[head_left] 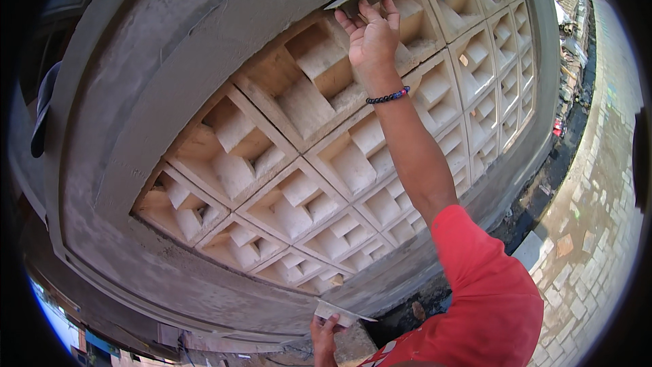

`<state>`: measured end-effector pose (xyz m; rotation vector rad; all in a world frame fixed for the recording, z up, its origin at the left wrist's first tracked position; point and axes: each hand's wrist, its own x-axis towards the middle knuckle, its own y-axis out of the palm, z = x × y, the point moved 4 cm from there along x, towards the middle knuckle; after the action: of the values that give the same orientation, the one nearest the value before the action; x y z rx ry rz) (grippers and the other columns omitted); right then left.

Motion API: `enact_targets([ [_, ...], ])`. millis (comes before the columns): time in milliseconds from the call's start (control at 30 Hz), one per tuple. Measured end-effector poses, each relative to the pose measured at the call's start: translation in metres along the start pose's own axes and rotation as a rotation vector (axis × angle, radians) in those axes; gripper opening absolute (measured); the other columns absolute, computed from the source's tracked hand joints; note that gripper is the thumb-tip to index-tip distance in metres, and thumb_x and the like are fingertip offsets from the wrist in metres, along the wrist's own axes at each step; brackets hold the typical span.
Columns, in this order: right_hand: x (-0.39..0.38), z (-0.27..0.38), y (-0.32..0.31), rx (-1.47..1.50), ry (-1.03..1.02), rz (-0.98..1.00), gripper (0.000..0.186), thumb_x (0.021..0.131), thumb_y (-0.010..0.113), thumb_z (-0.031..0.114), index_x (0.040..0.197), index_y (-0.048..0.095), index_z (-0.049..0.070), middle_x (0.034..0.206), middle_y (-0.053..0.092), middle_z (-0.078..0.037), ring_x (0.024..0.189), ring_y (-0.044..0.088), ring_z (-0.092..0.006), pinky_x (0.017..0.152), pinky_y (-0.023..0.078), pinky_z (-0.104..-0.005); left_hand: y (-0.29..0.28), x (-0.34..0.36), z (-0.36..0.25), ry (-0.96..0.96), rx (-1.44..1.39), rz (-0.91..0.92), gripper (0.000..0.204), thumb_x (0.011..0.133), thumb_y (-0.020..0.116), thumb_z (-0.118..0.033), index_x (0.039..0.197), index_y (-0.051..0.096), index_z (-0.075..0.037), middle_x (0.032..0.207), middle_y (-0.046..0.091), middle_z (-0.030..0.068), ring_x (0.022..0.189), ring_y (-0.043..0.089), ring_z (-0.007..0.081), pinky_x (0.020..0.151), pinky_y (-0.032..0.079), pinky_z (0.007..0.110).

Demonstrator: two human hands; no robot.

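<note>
Red sleeve (485,265), grey plaster (170,81), cream block lattice (346,170), paved lane (601,187)

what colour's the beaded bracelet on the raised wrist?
Bracelet: mostly black beads, with some blue and pinkish-red toward its right end. Best in the head view.

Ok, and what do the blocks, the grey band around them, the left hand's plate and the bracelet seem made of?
Blocks: probably cast concrete, matte cream, with sharp moulded recesses. Band: likely cement render, dull grey, from its smeared surface. Plate: smooth-looking, pale, thin-edged; metal or plastic, unclear. Bracelet: glossy dark beads, perhaps glass, stone or plastic.
</note>
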<state>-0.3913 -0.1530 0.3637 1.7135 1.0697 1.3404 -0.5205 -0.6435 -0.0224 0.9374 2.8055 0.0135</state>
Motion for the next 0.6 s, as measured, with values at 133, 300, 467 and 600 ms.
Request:
enact_targets([
  [133,-0.038,-0.025,0.007,0.008,0.057,0.04,0.057,0.088,0.054,-0.004,0.136,0.028,0.011,0.108,0.045,-0.013,0.092,0.051,-0.021,0.078,0.058,-0.0459,-0.005,-0.004,0.0,0.011,0.071,-0.029,0.037,0.08,0.066,-0.014,0.11,0.054,0.003,0.089,0.065,0.0122,0.066,0.066,0.0239,0.047,0.053,0.032],
  [300,-0.085,-0.055,0.019,-0.004,0.129,0.05,0.055,0.089,0.054,-0.003,0.136,0.028,0.01,0.107,0.044,-0.011,0.093,0.051,-0.0184,0.077,0.059,-0.0419,-0.008,-0.006,0.003,-0.005,0.034,-0.04,0.033,0.081,0.066,-0.009,0.109,0.055,0.003,0.089,0.066,0.0116,0.067,0.066,0.0217,0.048,0.054,0.031],
  [467,-0.13,-0.062,0.017,-0.014,0.231,0.136,0.055,0.09,0.053,-0.002,0.138,0.028,0.009,0.106,0.052,-0.01,0.095,0.056,-0.019,0.076,0.059,-0.0398,-0.006,-0.008,0.005,-0.02,0.021,-0.035,0.033,0.08,0.066,-0.01,0.108,0.055,0.003,0.088,0.065,0.0118,0.066,0.066,0.0221,0.048,0.053,0.031],
  [600,-0.108,-0.024,-0.008,-0.02,0.174,0.168,0.054,0.092,0.052,0.001,0.139,0.028,0.01,0.111,0.056,-0.012,0.101,0.058,-0.0206,0.077,0.057,-0.0405,-0.006,-0.006,0.006,-0.011,0.025,-0.021,0.033,0.079,0.066,-0.011,0.108,0.055,0.003,0.088,0.065,0.0117,0.065,0.065,0.0223,0.048,0.052,0.032],
])
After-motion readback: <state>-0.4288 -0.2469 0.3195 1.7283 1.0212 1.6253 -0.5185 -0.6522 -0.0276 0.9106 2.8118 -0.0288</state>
